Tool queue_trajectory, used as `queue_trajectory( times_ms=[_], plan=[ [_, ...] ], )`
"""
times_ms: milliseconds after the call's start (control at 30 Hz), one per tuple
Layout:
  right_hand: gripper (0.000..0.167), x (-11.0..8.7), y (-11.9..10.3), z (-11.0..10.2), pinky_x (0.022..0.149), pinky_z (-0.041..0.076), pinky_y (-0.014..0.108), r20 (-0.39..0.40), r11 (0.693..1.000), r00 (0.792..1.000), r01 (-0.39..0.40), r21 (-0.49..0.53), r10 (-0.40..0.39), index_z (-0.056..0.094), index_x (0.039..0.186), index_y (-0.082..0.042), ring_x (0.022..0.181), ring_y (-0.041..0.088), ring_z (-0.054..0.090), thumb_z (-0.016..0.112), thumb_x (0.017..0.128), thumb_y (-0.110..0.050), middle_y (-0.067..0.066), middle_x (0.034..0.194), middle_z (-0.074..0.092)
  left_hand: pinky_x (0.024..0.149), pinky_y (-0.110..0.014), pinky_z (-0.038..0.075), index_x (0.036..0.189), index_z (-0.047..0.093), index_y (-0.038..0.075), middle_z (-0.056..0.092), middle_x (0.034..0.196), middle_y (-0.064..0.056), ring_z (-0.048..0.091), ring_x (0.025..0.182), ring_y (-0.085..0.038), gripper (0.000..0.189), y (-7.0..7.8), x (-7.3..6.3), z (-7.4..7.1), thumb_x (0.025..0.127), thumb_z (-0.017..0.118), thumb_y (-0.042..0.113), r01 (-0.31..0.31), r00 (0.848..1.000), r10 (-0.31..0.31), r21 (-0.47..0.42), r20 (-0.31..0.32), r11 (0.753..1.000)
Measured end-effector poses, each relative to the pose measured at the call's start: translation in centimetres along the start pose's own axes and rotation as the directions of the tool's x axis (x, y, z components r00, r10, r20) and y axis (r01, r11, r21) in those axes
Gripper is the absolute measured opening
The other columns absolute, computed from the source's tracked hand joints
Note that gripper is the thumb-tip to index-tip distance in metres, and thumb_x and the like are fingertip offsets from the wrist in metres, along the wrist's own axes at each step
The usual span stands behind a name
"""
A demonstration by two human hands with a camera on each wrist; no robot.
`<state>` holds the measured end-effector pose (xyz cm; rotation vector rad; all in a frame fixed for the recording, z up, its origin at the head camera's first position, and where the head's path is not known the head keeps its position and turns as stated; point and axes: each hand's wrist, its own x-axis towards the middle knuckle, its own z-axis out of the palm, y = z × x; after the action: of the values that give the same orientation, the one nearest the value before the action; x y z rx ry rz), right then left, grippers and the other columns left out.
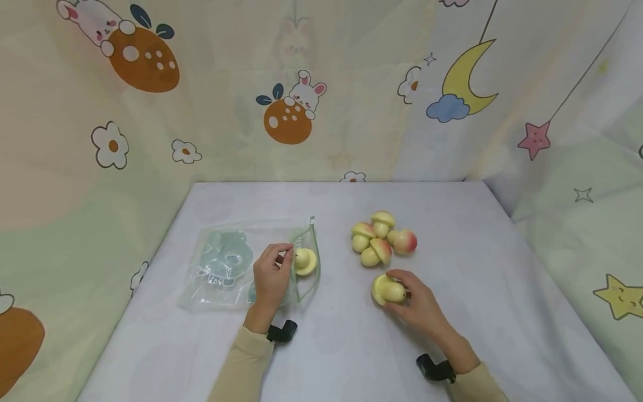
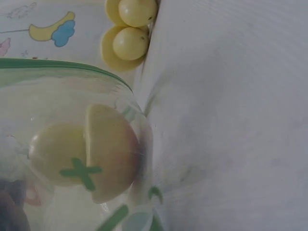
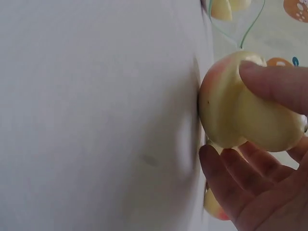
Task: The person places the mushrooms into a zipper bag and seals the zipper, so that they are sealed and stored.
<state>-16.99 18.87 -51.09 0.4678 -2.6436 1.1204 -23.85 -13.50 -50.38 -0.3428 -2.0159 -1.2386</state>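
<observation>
My left hand [image 1: 268, 279] pinches the upper side of a clear zip bag [image 1: 271, 231] near its green-edged mouth. The mouth gapes toward the right, and a yellow toy mushroom [image 1: 303, 262] lies just inside it; through the plastic in the left wrist view, this mushroom [image 2: 113, 154] shows a reddish cap. My right hand [image 1: 422, 307] holds another toy mushroom [image 1: 389, 290], right of the bag. In the right wrist view the thumb [image 3: 274, 86] presses on this mushroom [image 3: 226, 106], with the fingers below it and its cap close over the cloth.
Several yellow and red toy mushrooms [image 1: 382, 251] sit in a cluster beyond my right hand. A pale green print [image 1: 226, 257] shows on the bag's left part. White cloth [image 1: 341, 346] covers the table, and a patterned curtain [image 1: 351, 111] hangs behind it.
</observation>
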Motion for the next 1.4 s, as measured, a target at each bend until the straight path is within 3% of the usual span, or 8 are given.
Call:
queue_trajectory(
  times_ms=[267, 567, 733, 967, 1133, 1400],
  plan=[
    [0.057, 1.1, -0.5, 1.1, 0.076, 0.056, 0.032, -0.049, 0.998, 0.998, -0.033, 0.051, 0.035, 0.06, 0.118, -0.002, 0.1, 0.026, 0.064, 0.086, 0.067, 0.0, 0.009, 0.114, 0.066, 0.05, -0.016, 0.044, 0.096, 0.071, 0.002, 0.069, 0.091, -0.008, 0.059, 0.061, -0.016, 0.008, -0.3, 0.3, -0.1, 0.089, 0.069, 0.005, 0.0, 1.0, 0.0, -0.009, -0.012, 1.0],
    [0.053, 3.1, -2.5, 3.4, 0.078, 0.056, 0.034, -0.039, 0.984, 0.993, -0.1, 0.147, 0.107, 0.057, 0.113, -0.003, 0.102, 0.029, 0.064, 0.085, 0.068, -0.002, 0.009, 0.112, 0.064, 0.051, -0.019, 0.049, 0.102, 0.069, -0.002, 0.067, 0.098, -0.009, 0.059, 0.062, -0.013, 0.014, -0.4, 0.3, -0.2, 0.088, 0.067, 0.002, -0.023, 1.0, 0.022, -0.012, -0.004, 1.0],
    [0.052, 4.7, -4.3, 5.3, 0.077, 0.057, 0.034, -0.057, 0.993, 0.995, -0.078, 0.083, 0.083, 0.058, 0.114, -0.002, 0.104, 0.028, 0.064, 0.085, 0.07, -0.005, 0.01, 0.113, 0.063, 0.051, -0.019, 0.048, 0.103, 0.07, -0.001, 0.067, 0.098, -0.008, 0.051, 0.056, -0.01, 0.016, -0.2, 0.4, -0.4, 0.087, 0.067, 0.0, -0.037, 0.999, 0.036, -0.018, -0.008, 0.999],
    [0.05, 7.6, -5.8, 7.8, 0.078, 0.057, 0.036, -0.076, 0.982, 0.994, -0.069, 0.174, 0.083, 0.058, 0.116, -0.003, 0.106, 0.03, 0.064, 0.083, 0.073, -0.003, 0.011, 0.117, 0.063, 0.05, -0.019, 0.047, 0.104, 0.07, 0.0, 0.066, 0.097, -0.01, 0.051, 0.055, -0.011, 0.018, 0.0, 0.3, -0.4, 0.086, 0.066, -0.003, -0.096, 0.995, 0.096, -0.04, -0.015, 0.995],
    [0.049, 8.8, -6.1, 9.2, 0.079, 0.056, 0.038, -0.082, 0.981, 0.993, -0.065, 0.185, 0.081, 0.059, 0.117, -0.003, 0.105, 0.031, 0.063, 0.081, 0.073, -0.001, 0.012, 0.117, 0.063, 0.052, -0.016, 0.047, 0.105, 0.069, 0.001, 0.065, 0.098, -0.009, 0.052, 0.057, -0.011, 0.017, 0.2, -0.1, -0.2, 0.088, 0.065, 0.002, -0.073, 0.997, 0.074, -0.041, 0.019, 0.997],
    [0.055, 9.9, -5.8, 10.8, 0.08, 0.056, 0.039, -0.097, 0.974, 0.99, -0.083, 0.213, 0.105, 0.059, 0.123, -0.003, 0.105, 0.029, 0.063, 0.082, 0.073, -0.003, 0.013, 0.121, 0.063, 0.051, -0.016, 0.046, 0.104, 0.069, 0.002, 0.065, 0.097, -0.009, 0.052, 0.057, -0.011, 0.017, 0.3, -0.1, -0.3, 0.088, 0.064, -0.001, -0.091, 0.996, 0.091, -0.029, 0.005, 0.995]
  ],
)
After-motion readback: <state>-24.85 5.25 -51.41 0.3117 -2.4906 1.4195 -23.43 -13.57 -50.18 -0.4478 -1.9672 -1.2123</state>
